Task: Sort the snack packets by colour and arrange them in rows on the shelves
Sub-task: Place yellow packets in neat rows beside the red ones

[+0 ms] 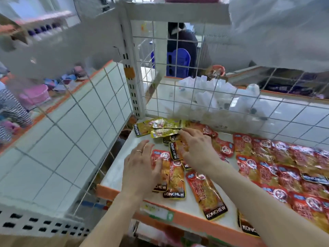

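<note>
My right hand (199,148) is spread open, gripping nothing, its fingertips at the edge of the yellow packets (161,128); I judge I'm nudging that colour into the back corner. My left hand (140,164) lies flat, fingers straight, pressing on the loose orange packets (175,177) so they don't slide. Further right, the red packets (284,168) already lie in overlapping rows across the white shelf (114,175).
</note>
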